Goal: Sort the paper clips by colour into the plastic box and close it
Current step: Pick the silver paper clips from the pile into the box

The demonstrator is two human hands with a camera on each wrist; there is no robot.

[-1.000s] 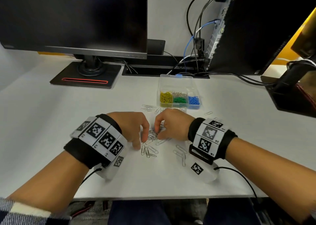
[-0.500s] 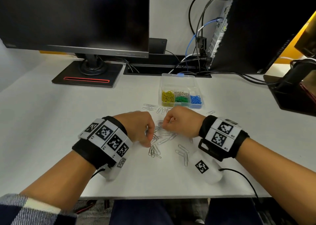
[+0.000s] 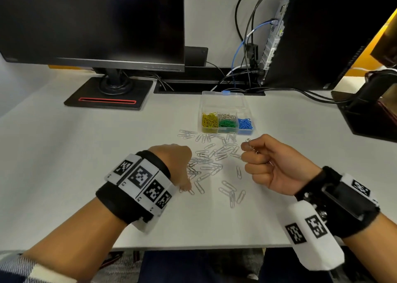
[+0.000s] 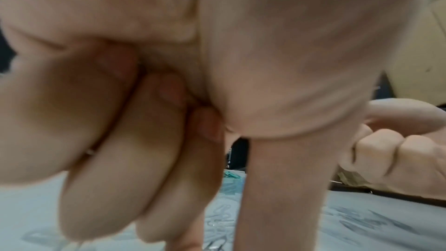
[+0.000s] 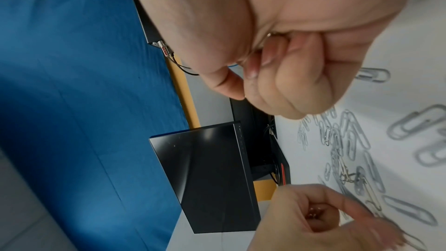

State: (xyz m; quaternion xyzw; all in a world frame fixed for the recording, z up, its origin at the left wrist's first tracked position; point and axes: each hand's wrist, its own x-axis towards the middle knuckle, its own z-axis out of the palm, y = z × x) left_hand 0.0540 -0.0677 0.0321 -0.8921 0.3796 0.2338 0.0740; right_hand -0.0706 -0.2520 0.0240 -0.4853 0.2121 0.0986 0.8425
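A clear plastic box (image 3: pixel 223 104) stands open mid-desk, with yellow, silver, green and blue clips in separate compartments. Several loose silver-white paper clips (image 3: pixel 214 164) lie scattered in front of it, also seen in the right wrist view (image 5: pixel 347 140). My left hand (image 3: pixel 184 181) is down at the pile's left edge. Its index finger reaches to the desk while the other fingers (image 4: pixel 154 140) curl round metal clips. My right hand (image 3: pixel 255 155) is raised right of the pile as a fist, gripping silver clips (image 3: pixel 250 146) that stick out by the thumb (image 5: pixel 229 85).
A dark monitor (image 3: pixel 92 24) on a black stand base (image 3: pixel 107 95) fills the back left. A black computer case (image 3: pixel 322 35) with cables (image 3: pixel 247 46) stands at the back right, and a black object (image 3: pixel 369 110) sits at the far right. The desk's front edge (image 3: pixel 193 248) is near my wrists.
My right hand has lifted off the pile and swung right, turned palm-side up, with clips in its fist. The left hand stays low at the pile.
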